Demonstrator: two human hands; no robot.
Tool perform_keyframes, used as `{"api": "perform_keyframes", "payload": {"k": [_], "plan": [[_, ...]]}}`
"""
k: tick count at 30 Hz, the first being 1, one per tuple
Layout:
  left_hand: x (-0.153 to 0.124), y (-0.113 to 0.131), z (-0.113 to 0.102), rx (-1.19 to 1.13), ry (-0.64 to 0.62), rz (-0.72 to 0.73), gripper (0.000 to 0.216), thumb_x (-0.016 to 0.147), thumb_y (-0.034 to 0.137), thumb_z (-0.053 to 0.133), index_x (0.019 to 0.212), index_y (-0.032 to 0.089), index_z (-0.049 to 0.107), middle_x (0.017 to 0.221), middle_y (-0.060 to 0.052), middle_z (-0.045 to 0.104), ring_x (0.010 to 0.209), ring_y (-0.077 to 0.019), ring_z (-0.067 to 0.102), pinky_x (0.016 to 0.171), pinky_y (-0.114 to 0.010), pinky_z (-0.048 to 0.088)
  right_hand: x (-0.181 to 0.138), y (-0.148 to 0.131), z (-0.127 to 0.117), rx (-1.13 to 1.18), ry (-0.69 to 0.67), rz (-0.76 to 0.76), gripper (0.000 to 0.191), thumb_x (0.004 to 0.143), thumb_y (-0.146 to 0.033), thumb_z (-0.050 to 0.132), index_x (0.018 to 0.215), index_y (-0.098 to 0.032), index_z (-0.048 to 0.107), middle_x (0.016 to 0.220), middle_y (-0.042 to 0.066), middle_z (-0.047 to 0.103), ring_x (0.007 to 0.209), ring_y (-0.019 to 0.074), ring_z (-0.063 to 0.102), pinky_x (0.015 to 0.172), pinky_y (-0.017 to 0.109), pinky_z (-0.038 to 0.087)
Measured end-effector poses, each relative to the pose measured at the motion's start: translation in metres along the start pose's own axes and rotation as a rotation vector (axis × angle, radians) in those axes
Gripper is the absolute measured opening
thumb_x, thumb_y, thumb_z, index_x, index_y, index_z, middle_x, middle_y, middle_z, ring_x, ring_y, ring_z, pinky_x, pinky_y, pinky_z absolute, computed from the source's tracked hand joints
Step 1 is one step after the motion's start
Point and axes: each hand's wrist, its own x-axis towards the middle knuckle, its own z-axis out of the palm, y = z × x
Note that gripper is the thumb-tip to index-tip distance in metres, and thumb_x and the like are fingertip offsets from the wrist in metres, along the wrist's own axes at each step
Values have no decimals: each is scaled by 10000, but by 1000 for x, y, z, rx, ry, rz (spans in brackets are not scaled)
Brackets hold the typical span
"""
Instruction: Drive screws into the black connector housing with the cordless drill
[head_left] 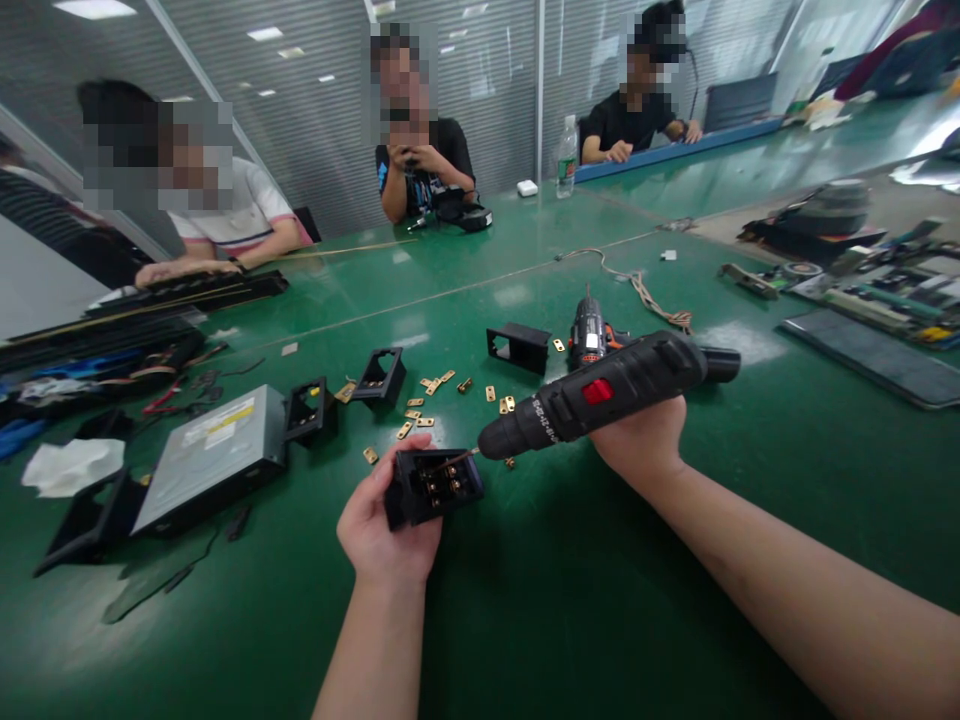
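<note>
Two bare forearms, nearest: the left rises almost straight, the right slants inward from the side. Left hand: cupped around one black box, open face turned up, presumably to give access to the brass fittings inside. Right hand: grasping a power drill from below, fingers mostly hidden, its long bit angled into the box. Loose brass plates lie beyond on the green worktop, probably for easy reach; second drill behind.
</note>
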Motion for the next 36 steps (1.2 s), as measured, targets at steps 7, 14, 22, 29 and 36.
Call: {"api": "perform_keyframes", "payload": {"k": [7, 14, 22, 29, 36], "plan": [[1, -1, 0, -17, 17, -8, 274, 684, 360, 683, 781, 126, 788, 828, -107, 725, 746, -225, 672, 647, -325, 577, 0, -1, 2, -2, -22, -8, 447, 882, -385, 501, 1135, -65, 686, 1204, 260, 693, 1236, 457, 584, 1031, 643, 447], [0, -2, -1, -26, -70, 20, 244, 696, 354, 697, 746, 129, 775, 833, -86, 691, 758, -217, 659, 669, -329, 587, -1, 0, 1, 77, -51, 54, 402, 826, -433, 553, 1011, -110, 704, 1056, 206, 730, 1105, 420, 652, 933, 565, 497], [1, -5, -7, 60, -94, 66, 288, 748, 388, 666, 814, 134, 785, 1185, -152, 696, 1162, -316, 596, 835, -353, 553, -3, -1, 4, 109, -50, 66, 235, 738, -359, 620, 864, -163, 652, 890, 147, 713, 949, 355, 673, 866, 490, 503], [1, -4, -9, 194, -90, 61, 328, 735, 435, 751, 833, 122, 766, 899, -107, 723, 814, -240, 654, 661, -314, 531, -5, 2, 11, 156, -54, 68, 214, 761, -336, 636, 917, -190, 634, 948, 132, 705, 977, 327, 641, 866, 451, 484], [5, -4, -9, 76, -24, -51, 335, 725, 442, 773, 815, 120, 744, 820, -86, 708, 699, -210, 647, 613, -320, 535, -7, 1, 15, 184, -18, 55, 213, 720, -369, 677, 846, -200, 638, 869, 114, 705, 881, 316, 647, 804, 436, 478]]}}
